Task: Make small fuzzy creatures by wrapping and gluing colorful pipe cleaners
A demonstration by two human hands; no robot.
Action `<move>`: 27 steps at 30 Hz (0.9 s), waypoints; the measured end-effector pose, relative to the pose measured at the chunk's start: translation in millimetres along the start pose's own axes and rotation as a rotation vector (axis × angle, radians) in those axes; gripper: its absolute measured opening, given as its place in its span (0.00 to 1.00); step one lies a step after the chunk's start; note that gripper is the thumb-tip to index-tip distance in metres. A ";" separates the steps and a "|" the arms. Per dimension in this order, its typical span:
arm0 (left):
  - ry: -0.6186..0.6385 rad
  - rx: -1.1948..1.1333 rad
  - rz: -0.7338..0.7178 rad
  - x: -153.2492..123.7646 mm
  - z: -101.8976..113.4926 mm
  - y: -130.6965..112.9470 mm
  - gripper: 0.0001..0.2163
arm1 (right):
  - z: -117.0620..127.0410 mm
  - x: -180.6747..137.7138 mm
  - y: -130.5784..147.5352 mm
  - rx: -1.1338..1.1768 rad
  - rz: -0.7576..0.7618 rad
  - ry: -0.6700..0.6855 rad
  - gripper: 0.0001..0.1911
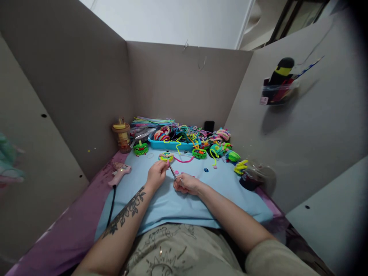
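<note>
My left hand rests on the light blue cloth, fingers curled in a pinch next to a small round pipe-cleaner figure in yellow, green and pink. What the fingertips hold is too small to name. My right hand is closed on thin metal tweezers, whose tip points up and left toward the left fingertips and the figure. A loose pink pipe cleaner lies just beyond the hands.
A blue tray of coloured pipe-cleaner pieces stands at the back, with several finished figures around it. A pink glue gun lies at left with its black cord. A yellow-lidded cup and a dark container flank the cloth. Grey partition walls enclose the desk.
</note>
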State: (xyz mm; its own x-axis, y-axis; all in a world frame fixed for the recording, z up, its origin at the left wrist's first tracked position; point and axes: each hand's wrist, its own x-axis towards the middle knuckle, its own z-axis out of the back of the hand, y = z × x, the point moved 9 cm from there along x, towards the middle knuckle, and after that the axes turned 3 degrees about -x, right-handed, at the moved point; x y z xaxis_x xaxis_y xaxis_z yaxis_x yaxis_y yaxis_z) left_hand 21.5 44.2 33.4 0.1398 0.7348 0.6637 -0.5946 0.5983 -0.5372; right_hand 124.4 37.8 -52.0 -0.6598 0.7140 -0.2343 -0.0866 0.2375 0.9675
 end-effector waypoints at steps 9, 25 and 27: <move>0.001 -0.015 -0.012 -0.6 -1.0 1.7 0.09 | 1.1 -1.2 2.1 0.001 0.000 -0.027 0.23; -0.034 0.173 -0.137 -5.3 1.7 -16.5 0.09 | -3.6 3.5 -6.3 -0.063 -0.061 0.088 0.07; -0.038 0.207 -0.132 -4.9 2.5 -15.1 0.10 | -1.4 3.7 -5.9 -0.081 -0.068 0.049 0.07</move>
State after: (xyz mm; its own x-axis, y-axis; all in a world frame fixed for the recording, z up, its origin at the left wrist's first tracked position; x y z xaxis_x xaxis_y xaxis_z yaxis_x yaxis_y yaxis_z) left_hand 27.8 30.8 39.6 0.1990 0.6397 0.7424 -0.7235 0.6069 -0.3289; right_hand 121.4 38.2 -58.4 -0.6857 0.6647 -0.2967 -0.1910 0.2290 0.9545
